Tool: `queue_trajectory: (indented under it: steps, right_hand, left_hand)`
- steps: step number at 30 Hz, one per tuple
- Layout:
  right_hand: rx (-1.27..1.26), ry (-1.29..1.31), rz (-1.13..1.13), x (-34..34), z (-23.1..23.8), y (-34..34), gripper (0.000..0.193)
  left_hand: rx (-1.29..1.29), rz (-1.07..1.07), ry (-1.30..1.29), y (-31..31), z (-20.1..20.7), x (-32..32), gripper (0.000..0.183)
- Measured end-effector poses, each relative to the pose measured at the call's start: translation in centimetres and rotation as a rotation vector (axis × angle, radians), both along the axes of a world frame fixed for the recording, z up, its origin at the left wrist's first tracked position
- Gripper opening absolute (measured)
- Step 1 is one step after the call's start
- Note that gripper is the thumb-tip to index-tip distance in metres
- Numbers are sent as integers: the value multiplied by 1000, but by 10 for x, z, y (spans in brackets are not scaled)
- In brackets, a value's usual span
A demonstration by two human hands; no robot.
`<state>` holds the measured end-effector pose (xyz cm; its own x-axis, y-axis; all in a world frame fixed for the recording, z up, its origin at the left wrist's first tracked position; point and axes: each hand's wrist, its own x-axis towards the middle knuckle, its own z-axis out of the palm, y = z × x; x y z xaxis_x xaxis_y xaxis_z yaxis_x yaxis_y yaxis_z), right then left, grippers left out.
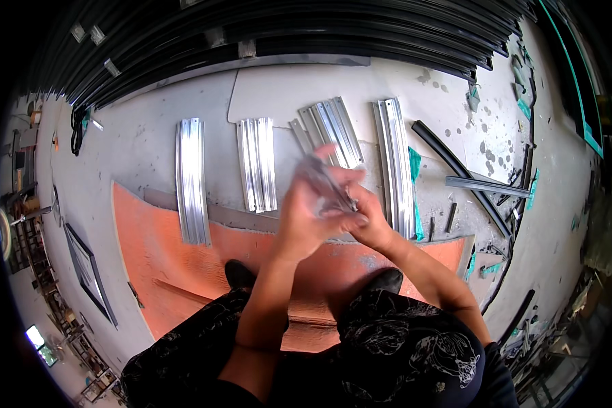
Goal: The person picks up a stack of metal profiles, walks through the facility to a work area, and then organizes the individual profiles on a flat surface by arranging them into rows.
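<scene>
My left hand and my right hand meet in front of me, above the orange mat. Their fingers close round a short greyish piece, smeared by motion, whose kind I cannot make out. Just beyond them, a fanned bundle of silver metal profiles lies on the floor, partly hidden by my fingers. Other silver profile bundles lie lengthwise: one at the left, another left of centre, and a longer one right of my hands.
Long black profiles are stacked across the far side. Dark bars cross on the floor at the right, near green tape scraps. Under my shoes lies a worn orange mat. A dark frame rests at the left.
</scene>
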<state>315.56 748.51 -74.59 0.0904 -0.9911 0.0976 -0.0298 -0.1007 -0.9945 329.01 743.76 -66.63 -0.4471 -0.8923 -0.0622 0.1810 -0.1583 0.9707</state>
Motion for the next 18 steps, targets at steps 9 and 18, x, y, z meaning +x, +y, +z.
queue_trajectory:
  steps: [9, 18]
  right_hand:
    - [22, 52, 82, -6, -32, -3, 38]
    - [16, 64, 4, 13, -22, 0, 19]
  left_hand:
    - [-230, -98, -306, 10, -35, -7, 50]
    - [-323, -44, -296, 11, -36, -5, 23]
